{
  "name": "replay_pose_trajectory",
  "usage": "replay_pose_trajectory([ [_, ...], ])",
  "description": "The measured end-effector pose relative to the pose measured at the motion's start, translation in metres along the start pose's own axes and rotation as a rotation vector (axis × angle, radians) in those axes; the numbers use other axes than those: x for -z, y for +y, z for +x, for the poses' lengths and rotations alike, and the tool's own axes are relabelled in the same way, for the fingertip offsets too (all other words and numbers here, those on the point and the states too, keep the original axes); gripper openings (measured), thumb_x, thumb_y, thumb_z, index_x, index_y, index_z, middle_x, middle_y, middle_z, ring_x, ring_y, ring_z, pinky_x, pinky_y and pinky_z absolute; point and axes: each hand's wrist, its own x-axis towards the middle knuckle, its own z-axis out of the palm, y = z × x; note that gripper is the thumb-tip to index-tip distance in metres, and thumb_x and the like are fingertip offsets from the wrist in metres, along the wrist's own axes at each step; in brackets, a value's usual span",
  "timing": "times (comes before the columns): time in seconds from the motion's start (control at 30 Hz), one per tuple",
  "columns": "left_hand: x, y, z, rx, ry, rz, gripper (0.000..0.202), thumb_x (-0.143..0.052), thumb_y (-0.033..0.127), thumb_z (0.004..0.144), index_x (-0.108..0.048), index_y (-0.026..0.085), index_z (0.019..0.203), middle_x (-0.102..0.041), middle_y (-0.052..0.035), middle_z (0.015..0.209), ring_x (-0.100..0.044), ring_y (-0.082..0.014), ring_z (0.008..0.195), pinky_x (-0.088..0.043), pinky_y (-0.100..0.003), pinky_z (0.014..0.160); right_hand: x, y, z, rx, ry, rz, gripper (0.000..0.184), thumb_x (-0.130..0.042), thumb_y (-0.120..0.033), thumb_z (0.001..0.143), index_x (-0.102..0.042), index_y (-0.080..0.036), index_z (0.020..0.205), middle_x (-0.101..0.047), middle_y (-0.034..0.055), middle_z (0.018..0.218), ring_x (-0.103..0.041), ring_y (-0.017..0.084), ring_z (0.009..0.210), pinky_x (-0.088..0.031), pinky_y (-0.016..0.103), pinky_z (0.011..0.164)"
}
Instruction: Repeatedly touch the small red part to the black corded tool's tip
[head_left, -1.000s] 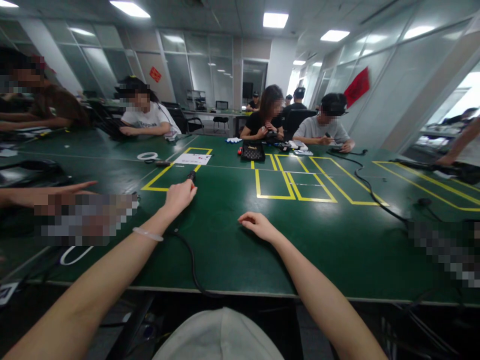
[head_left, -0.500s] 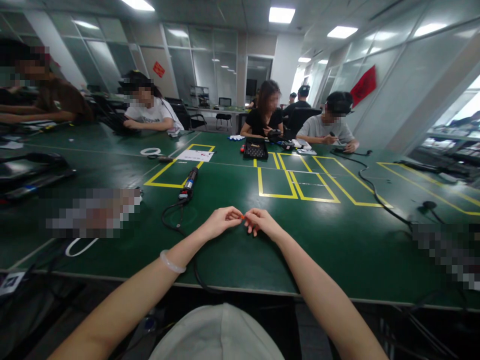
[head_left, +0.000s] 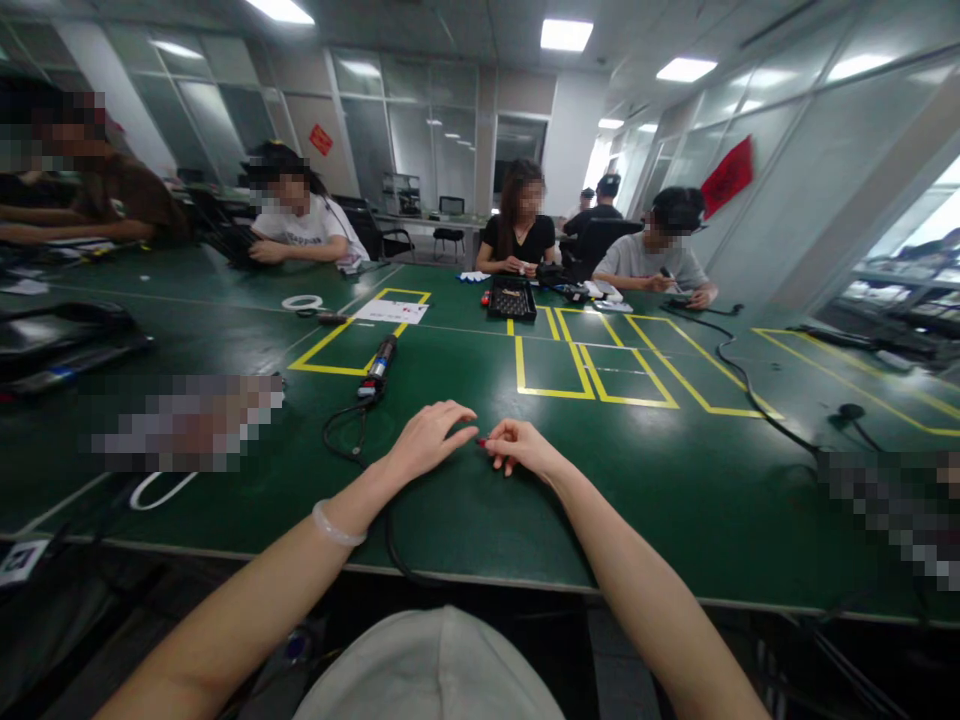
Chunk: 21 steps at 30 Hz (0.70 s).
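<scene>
Over the near middle of the green table (head_left: 465, 540), my right hand (head_left: 521, 447) pinches a small red piece (head_left: 484, 441) between thumb and fingertips. The piece is too small to tell its kind. Just to its left, my left hand (head_left: 435, 437) is open, thumb apart from the fingers, with nothing in it. Its fingertips come close to the red piece without closing on it. Beyond my left hand lies a cylindrical electric screwdriver (head_left: 379, 365), its black cable running toward the table's front edge.
Yellow tape outlines (head_left: 555, 392) mark the table. A black tray (head_left: 511, 300) of small parts stands farther back, near a white sheet (head_left: 390, 312) and a white ring (head_left: 301, 303). Several people sit across the table. A black cable (head_left: 739, 370) runs along the right.
My left hand has let go of the small red piece and opened, drawing slightly left. My right hand keeps its pinch. Across the table, one person has shifted and brought their hands together.
</scene>
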Motion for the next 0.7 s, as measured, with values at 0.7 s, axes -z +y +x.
replay_pose_trajectory([
  [0.7, 0.006, -0.071, -0.010, 0.485, -0.227, 0.447, 0.055, -0.023, 0.048, 0.095, -0.067, 0.016, 0.091, -0.070, -0.0128, 0.100, -0.065, -0.0266, 0.091, -0.049, -0.034, 0.074, 0.004, -0.003, -0.001, 0.069, 0.111, -0.274, 0.027, -0.065, -0.040, 0.077, -0.055, -0.015, 0.082, -0.056, -0.0036, 0.056, -0.048, 0.007, 0.040, -0.033, 0.016, 0.035],
])
